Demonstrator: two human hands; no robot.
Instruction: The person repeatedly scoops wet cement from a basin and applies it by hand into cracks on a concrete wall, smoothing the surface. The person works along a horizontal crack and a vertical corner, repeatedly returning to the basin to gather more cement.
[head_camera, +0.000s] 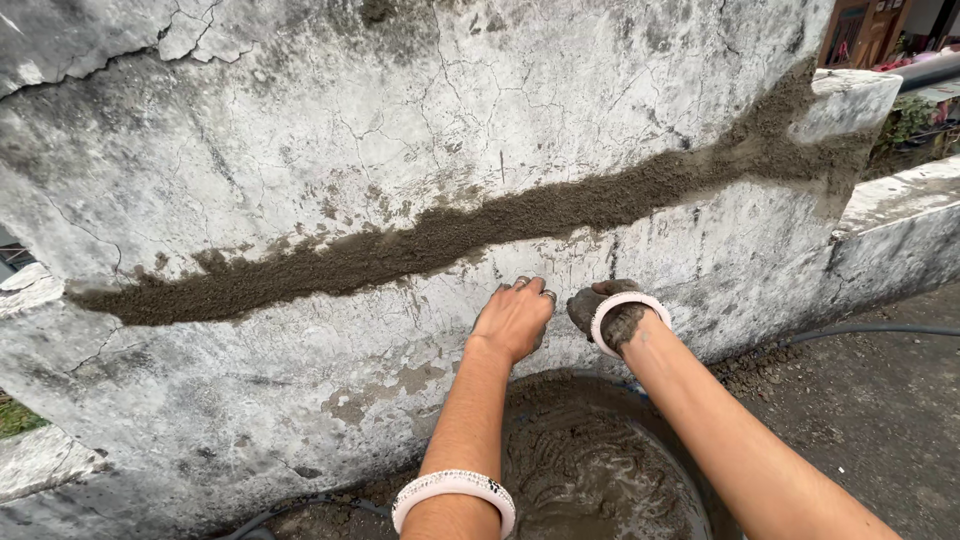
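The left hand (514, 318) rests flat and open on the cracked wall (300, 130), holding nothing. The right hand (607, 308), covered in wet mortar, looks closed; the mortar basin (590, 470) stands near, below both.

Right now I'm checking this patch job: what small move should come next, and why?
Probably press the mortar-coated right hand up into the mortar band above it. The left hand rests bare against the wall, and the band's lower edge there looks ragged.

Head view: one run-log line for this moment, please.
left hand: flat on wall | right hand: mortar-coated, at wall | mortar strip: above hands | pan: wet mortar, below
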